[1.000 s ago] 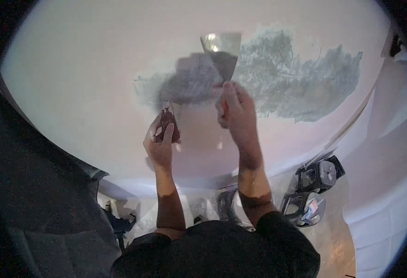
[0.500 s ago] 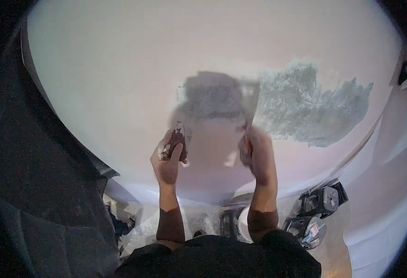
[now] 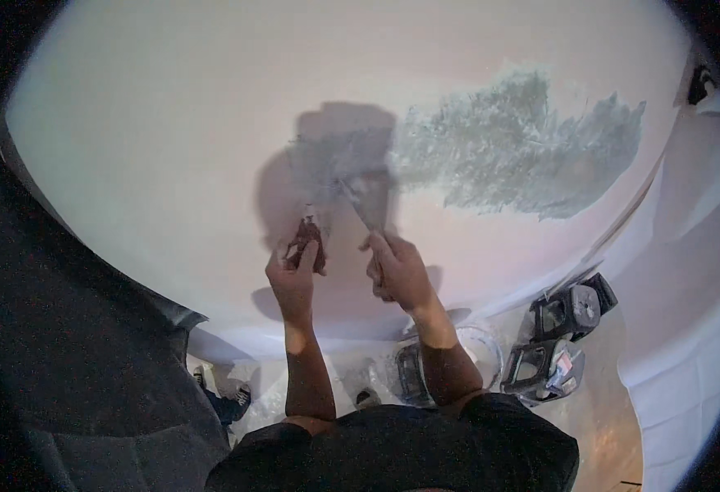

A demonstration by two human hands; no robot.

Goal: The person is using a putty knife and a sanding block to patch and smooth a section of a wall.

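White wall [image 3: 171, 164] — putty knife [image 3: 360, 201] above right hand [image 3: 399, 269]

The wall [image 3: 171, 148] looks matt and smooth, with a rough grey patch [image 3: 516, 156] of filler. The scraper [image 3: 365, 209] blade seems metal, though blurred; its handle is hidden.

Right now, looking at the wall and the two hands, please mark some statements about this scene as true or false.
1. The right hand holds a flat metal putty knife against the white wall. True.
2. The left hand is empty. False: it holds a small dark tool.
3. A rough grey patch lies right of the knife. True.
4. The floor lamps stand left of the person. False: on the right.
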